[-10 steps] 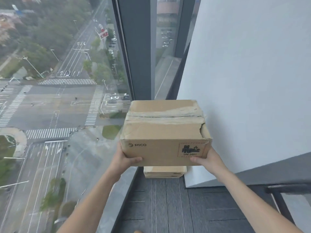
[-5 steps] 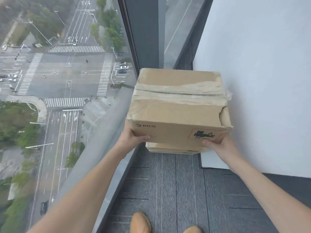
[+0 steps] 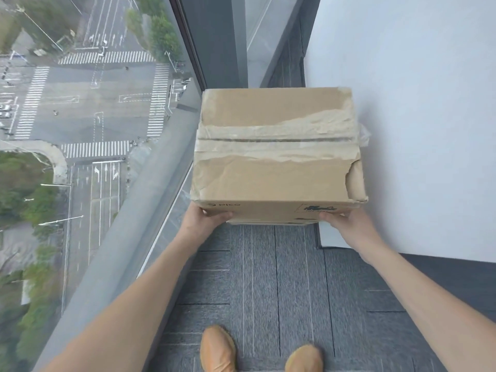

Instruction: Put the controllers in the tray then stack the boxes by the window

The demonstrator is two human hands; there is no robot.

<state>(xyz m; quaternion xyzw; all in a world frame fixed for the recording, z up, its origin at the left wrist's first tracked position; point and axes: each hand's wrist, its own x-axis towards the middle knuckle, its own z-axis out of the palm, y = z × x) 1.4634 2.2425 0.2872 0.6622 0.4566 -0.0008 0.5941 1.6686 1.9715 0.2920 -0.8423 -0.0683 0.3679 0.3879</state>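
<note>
A brown cardboard box (image 3: pixel 276 167) with torn tape across its top and a PICO mark on its front sits low in the corner between the window and the white wall. My left hand (image 3: pixel 205 220) grips its front left bottom corner. My right hand (image 3: pixel 347 224) holds its front right bottom corner. A thin edge of a second box (image 3: pixel 268 223) shows just under the front of the held one; the rest of it is hidden. No controllers or tray are in view.
A floor-to-ceiling window (image 3: pixel 94 130) with a dark frame post (image 3: pixel 214 41) runs along the left. A white wall (image 3: pixel 429 116) closes the right side. Grey carpet tiles (image 3: pixel 268 285) cover the floor, and my two tan shoes (image 3: pixel 218 350) stand near the bottom edge.
Both hands have lowered the box toward the floor, onto the second box, which is now almost fully covered. My view has tilted downward and my shoes have come into sight.
</note>
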